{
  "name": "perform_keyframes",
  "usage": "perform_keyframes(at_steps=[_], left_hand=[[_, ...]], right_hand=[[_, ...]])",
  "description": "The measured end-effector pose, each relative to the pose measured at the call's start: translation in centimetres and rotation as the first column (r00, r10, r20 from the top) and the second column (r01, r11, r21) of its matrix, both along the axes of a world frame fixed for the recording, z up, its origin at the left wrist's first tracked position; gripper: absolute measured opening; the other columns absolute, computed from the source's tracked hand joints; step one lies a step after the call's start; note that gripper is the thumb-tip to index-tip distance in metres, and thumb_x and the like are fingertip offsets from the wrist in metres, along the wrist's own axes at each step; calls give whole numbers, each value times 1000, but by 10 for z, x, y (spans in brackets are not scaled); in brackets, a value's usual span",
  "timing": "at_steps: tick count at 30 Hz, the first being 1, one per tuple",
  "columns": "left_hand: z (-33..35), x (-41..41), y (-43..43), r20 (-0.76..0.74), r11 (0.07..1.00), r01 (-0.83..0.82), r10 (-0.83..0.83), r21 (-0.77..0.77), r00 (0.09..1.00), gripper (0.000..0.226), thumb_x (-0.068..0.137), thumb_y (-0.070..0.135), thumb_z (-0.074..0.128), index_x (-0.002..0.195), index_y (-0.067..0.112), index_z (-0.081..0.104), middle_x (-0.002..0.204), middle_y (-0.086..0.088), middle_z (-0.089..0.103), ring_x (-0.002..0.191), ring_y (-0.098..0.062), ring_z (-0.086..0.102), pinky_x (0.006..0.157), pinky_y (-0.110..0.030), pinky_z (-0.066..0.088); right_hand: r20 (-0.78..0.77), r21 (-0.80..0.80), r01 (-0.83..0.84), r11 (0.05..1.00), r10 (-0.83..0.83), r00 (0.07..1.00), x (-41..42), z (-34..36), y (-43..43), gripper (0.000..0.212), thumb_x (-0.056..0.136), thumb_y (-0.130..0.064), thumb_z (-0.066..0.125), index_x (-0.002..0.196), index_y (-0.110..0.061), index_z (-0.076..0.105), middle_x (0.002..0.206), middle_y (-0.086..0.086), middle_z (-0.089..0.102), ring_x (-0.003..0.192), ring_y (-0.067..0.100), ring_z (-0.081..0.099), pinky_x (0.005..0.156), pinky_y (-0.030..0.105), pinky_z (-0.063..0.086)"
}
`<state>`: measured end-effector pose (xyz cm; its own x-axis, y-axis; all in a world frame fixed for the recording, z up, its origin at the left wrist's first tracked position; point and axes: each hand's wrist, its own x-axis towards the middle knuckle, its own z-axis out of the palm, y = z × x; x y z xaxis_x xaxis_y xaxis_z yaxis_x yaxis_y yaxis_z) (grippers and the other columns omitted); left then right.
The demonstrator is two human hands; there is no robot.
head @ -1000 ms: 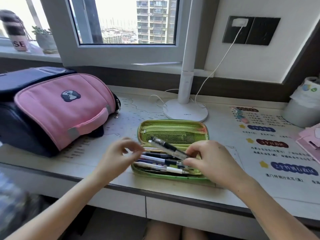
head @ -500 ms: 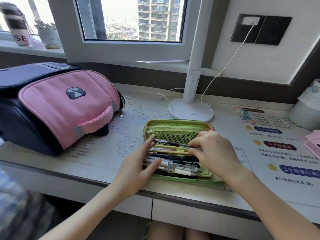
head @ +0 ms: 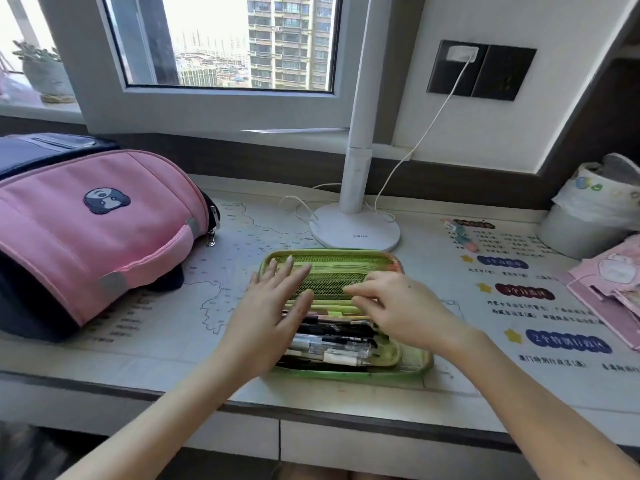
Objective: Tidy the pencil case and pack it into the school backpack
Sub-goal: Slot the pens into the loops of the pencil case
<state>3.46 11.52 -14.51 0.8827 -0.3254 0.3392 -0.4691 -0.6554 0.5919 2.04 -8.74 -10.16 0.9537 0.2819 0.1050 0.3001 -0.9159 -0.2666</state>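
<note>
A green pencil case (head: 412, 370) lies open on the desk in front of me, its mesh-pocket lid (head: 332, 271) folded back flat. Several pens (head: 332, 341) lie side by side in the near half. My left hand (head: 273, 313) rests flat over the case's left end, fingers spread onto the lid. My right hand (head: 398, 310) hovers over the right part, fingers curled down near the pens' far ends, holding nothing I can see. The pink and navy school backpack (head: 86, 230) lies on its side at the left of the desk, zipped.
A white desk lamp (head: 355, 230) stands just behind the case, its cable running to a wall socket (head: 481, 69). A grey bin with a white liner (head: 588, 216) and pink stationery (head: 609, 292) sit at the right. A printed mat covers the desk (head: 173, 323).
The pen my right hand held a second ago now lies in the case with the others. My left hand has moved onto the case's left end and flattened.
</note>
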Motion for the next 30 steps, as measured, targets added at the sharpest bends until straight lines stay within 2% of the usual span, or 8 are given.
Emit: perform_keyframes(at_steps=[4,8,13,17,21,23,27,30], left_hand=[[20,19,-15,15,997,76,-76,16,997,62,80,65,22,136,40,30,149,7,25,140,-13,14,116,-40,10],[34,42,-32,19,994,100,-99,-48,995,53,83,60,34,131,39,42,141,12,41,133,-7,31,109,-38,29],[43,76,-60,58,991,109,-104,-79,993,31,91,44,44,114,31,58,116,19,54,111,-3,48,92,-26,36],[37,103,-70,87,993,112,-108,-44,990,28,90,44,46,110,31,60,112,21,53,103,-1,48,81,-19,33],[28,130,-68,92,994,104,-100,-39,991,21,88,35,54,107,30,62,114,14,57,95,-7,52,77,-26,34],[23,140,-65,76,996,83,-81,-24,994,21,88,35,55,106,30,62,113,13,57,89,-5,51,74,-27,34],[15,153,-59,39,998,48,-49,39,998,22,87,35,55,105,27,64,110,11,57,104,-11,52,83,-28,36],[10,156,-54,-26,993,14,-11,118,1000,24,86,36,54,107,27,63,109,10,58,101,-12,55,82,-31,41]], right_hand=[[206,228,403,886,-449,870,33,-15,-75,26,92,-22,52,109,-10,68,107,8,69,94,24,62,77,31,47],[169,186,706,683,-730,662,76,-44,-142,36,92,-24,53,124,-8,56,117,17,62,100,34,59,77,34,47],[199,97,786,610,-786,586,125,-58,-179,28,90,-24,57,111,-6,62,105,16,65,97,32,57,76,34,45],[261,-21,817,576,-786,560,157,-61,-193,21,89,-10,54,105,-1,63,106,17,61,98,32,55,79,37,45],[110,-151,868,473,-864,491,179,-53,-200,29,87,-19,56,112,-4,60,119,15,57,110,32,51,90,39,43],[63,-102,888,449,-888,456,186,-48,-205,30,86,-20,58,111,-4,60,115,15,60,107,33,54,89,39,46],[222,117,813,570,-813,538,205,-52,-208,29,87,-16,56,111,1,61,112,20,61,105,37,55,84,41,47],[248,77,746,662,-737,629,219,-58,-206,26,90,-11,49,111,2,59,113,22,61,105,38,55,82,40,46]])
